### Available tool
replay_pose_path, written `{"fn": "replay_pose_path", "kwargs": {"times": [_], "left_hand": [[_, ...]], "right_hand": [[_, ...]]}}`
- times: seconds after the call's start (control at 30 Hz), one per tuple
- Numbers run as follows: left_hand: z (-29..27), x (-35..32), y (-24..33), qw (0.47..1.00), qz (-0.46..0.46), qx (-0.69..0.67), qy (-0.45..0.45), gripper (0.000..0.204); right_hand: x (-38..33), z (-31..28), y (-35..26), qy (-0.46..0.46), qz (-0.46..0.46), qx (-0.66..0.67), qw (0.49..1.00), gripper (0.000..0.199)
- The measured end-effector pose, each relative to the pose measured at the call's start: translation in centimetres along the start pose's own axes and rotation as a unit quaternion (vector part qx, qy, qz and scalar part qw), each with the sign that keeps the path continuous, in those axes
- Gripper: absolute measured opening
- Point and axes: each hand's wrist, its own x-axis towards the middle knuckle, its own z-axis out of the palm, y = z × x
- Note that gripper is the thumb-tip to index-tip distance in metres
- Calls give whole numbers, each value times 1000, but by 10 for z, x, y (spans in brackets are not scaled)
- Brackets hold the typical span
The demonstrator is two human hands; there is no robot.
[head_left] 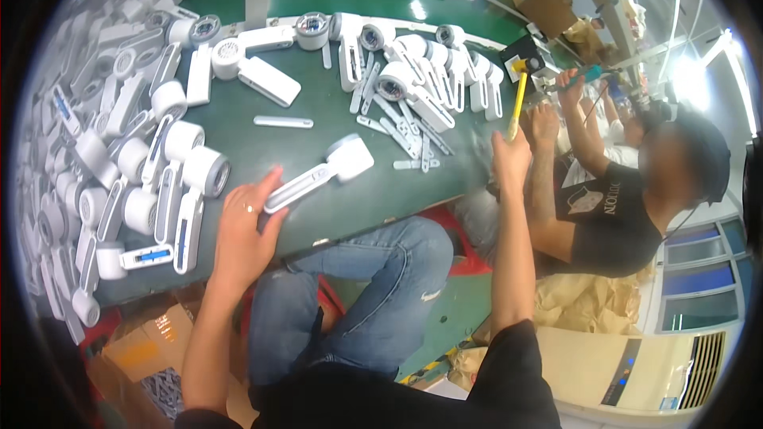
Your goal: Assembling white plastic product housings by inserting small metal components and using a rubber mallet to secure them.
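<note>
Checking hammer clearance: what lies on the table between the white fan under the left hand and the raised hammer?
In the head view, loose white strips lie on the green table between the fan and the hammer; otherwise bare.

co-worker's face [664, 160] blurred, white fan parts [71, 151] cut off at left rim, hammer [520, 79] handle base hidden in right hand [511, 160]

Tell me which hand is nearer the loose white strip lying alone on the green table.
Left. The left hand holds a white fan just below the strip; the right hand grips a hammer far right.
</note>
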Motion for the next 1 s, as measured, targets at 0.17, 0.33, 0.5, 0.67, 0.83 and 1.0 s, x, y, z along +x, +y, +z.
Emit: {"fn": "replay_pose_path", "kwargs": {"times": [0.17, 0.33, 0.5, 0.67, 0.83, 1.0], "left_hand": [[-17, -1, 1, 999, 27, 27, -3, 50], [-25, -28, -8, 992, 74, 81, 60, 28], [-46, -46, 26, 976, 156, 7, 152, 30], [-178, -157, 52, 920, -39, 277, 275, 28], [-321, -279, -29, 756, -248, 298, 528, 42], [-455, -293, -117, 654, -303, 368, 587, 39]], "right_hand": [[58, 66, 11, -96, 182, 70, 976, 40], [39, 62, -30, -108, -16, -437, 893, 48], [34, -28, 61, -3, -81, 204, 976, 40], [-127, -17, -134, -333, 25, 417, 845, 37], [-178, 23, -177, -407, -64, 393, 822, 40], [-176, 38, -182, -442, 41, 414, 795, 39]]}}
